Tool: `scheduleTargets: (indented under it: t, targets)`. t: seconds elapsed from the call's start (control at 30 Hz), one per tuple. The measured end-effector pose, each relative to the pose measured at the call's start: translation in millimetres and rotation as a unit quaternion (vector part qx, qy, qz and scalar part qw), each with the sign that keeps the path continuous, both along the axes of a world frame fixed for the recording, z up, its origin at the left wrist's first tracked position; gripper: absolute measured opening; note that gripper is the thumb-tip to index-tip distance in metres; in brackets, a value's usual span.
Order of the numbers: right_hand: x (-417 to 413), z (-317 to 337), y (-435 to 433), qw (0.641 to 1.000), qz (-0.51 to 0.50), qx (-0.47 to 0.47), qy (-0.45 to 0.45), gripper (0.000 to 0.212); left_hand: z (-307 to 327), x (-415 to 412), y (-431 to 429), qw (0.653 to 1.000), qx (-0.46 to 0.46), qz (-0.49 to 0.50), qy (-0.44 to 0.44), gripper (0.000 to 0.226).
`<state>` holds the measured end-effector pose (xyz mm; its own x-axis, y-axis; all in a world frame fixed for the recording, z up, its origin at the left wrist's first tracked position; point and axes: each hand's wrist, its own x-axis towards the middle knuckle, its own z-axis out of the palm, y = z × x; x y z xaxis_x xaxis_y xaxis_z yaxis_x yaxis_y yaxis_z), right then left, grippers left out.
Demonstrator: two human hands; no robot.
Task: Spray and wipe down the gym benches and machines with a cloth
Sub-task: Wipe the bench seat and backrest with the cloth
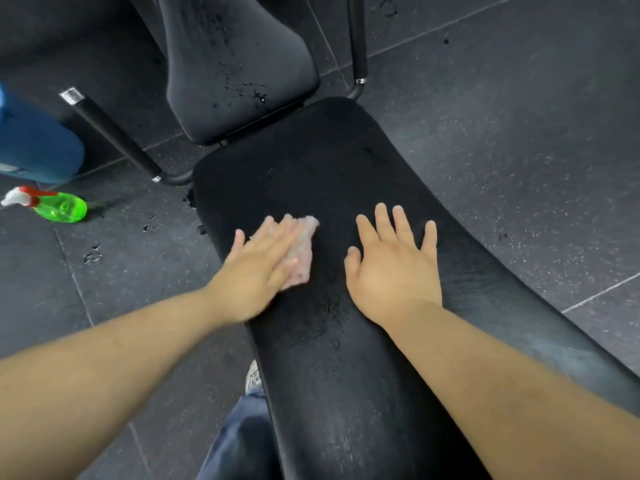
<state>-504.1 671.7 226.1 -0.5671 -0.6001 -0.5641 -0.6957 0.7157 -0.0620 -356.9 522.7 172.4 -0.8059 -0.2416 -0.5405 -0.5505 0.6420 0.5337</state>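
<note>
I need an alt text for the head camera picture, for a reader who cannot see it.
A person's left hand presses a pale cloth flat on a black padded bench, while the right hand rests open beside it. A green spray bottle is on the dark floor to the left.

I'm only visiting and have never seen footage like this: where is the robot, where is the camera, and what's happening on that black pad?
There is no robot here. A person wears one wide-angle camera on the head, and it looks down at their own bare arms. The long black thing is a gym bench pad, wet in patches. The left hand presses a pale cloth flat on it and looks blurred. The right hand rests flat on the pad and holds nothing. Beyond them, a smaller tapered pad carries droplets. On the dark floor at the left lies a green spray bottle, near a blue container.
</note>
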Motion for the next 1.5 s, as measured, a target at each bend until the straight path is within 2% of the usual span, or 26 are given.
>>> scheduleTargets:
  t: [0.1,0.2,0.27,0.3,0.33,0.4,0.43,0.47,0.53,0.57,0.63,0.73,0.8,0.87,0.97,1.03,1.1,1.2,1.27,1.33,1.43,1.5]
  targets:
    - [0.9,-2.3,2.3,1.000,0.008,-0.005,-0.002,0.058,-26.9,-35.2,-13.3,0.979,-0.086,0.167,-0.075,0.056]
    - [0.0,-1.8,1.4,1.000,0.012,-0.018,-0.002,0.058,-22.1,-54.2,0.7,0.961,-0.119,0.232,-0.088,0.051]
    - [-2.2,-1.9,1.8,1.000,0.016,-0.014,0.003,0.058,-14.5,-60.0,5.8,0.968,-0.069,0.229,-0.080,0.047]
    - [-2.1,-2.9,3.1,1.000,0.012,-0.010,0.004,0.058,-11.0,-59.8,5.2,0.966,-0.010,0.246,-0.078,0.048]
    - [-1.8,-3.9,4.3,1.000,0.003,-0.014,0.016,0.058,-7.6,-58.4,2.1,0.955,0.067,0.278,-0.074,0.050]
    - [3.4,-5.5,-0.6,0.996,-0.023,-0.064,0.059,0.059,-2.0,-46.5,-10.5,0.911,0.224,0.344,-0.028,0.042]
    - [8.3,-5.6,-11.1,0.993,-0.034,-0.092,0.059,0.060,1.1,-39.0,-20.7,0.899,0.250,0.358,0.011,0.037]
    - [13.9,-7.8,-23.5,0.992,-0.026,-0.119,0.044,0.059,1.8,-32.6,-33.0,0.899,0.236,0.368,0.041,0.035]
    - [32.5,-20.7,-60.9,0.992,0.014,-0.122,-0.022,0.055,-8.3,-22.2,-69.2,0.909,0.153,0.382,0.059,0.034]
    - [46.3,-28.9,-82.4,0.994,0.015,-0.096,-0.054,0.053,-16.3,-18.8,-90.5,0.919,0.114,0.376,0.043,0.034]
    - [67.3,-42.7,-105.7,0.996,0.001,-0.066,-0.057,0.056,-28.7,-7.7,-120.9,0.942,0.089,0.325,-0.014,0.040]
    - [79.0,-49.8,-112.0,0.998,0.021,-0.029,-0.045,0.067,-43.5,8.1,-153.0,0.985,0.074,0.134,-0.081,0.051]
    - [55.7,-48.8,-106.0,0.999,0.041,0.018,-0.008,0.065,-41.2,4.2,-163.3,0.994,0.067,0.021,-0.089,0.056]
    - [10.5,-50.9,-104.0,0.996,-0.021,0.062,0.053,0.060,-39.8,-8.8,-170.9,0.990,0.073,-0.026,-0.117,0.070]
    - [-51.0,-62.7,-114.1,0.971,-0.171,0.126,0.110,0.068,-44.9,-33.2,-176.6,0.978,0.075,-0.025,-0.191,0.093]
    - [-53.6,-70.3,-130.9,0.965,-0.195,0.116,0.129,0.068,-47.1,-44.6,-179.4,0.979,0.036,-0.027,-0.200,0.101]
    - [-26.1,-80.4,-152.9,0.977,-0.168,0.070,0.111,0.063,-54.9,-46.1,-185.2,0.982,0.023,-0.010,-0.186,0.106]
    - [45.8,-77.1,-163.5,0.999,-0.045,-0.007,0.022,0.065,-64.2,-36.7,-196.7,0.983,0.075,0.050,-0.159,0.104]
    - [58.0,-61.5,-146.9,0.999,0.023,-0.014,-0.030,0.066,-64.1,-34.0,-199.0,0.982,0.085,0.064,-0.157,0.102]
    - [21.6,-55.8,-124.2,0.999,0.035,0.017,-0.014,0.064,-64.2,-35.2,-197.4,0.984,0.062,0.057,-0.159,0.102]
    - [-64.9,-61.0,-99.8,0.993,-0.067,0.067,0.072,0.068,-64.7,-42.3,-195.5,0.985,0.011,0.031,-0.172,0.106]
    - [-106.5,-73.7,-102.5,0.987,-0.122,0.079,0.071,0.063,-67.6,-45.3,-201.0,0.982,0.010,0.015,-0.189,0.116]
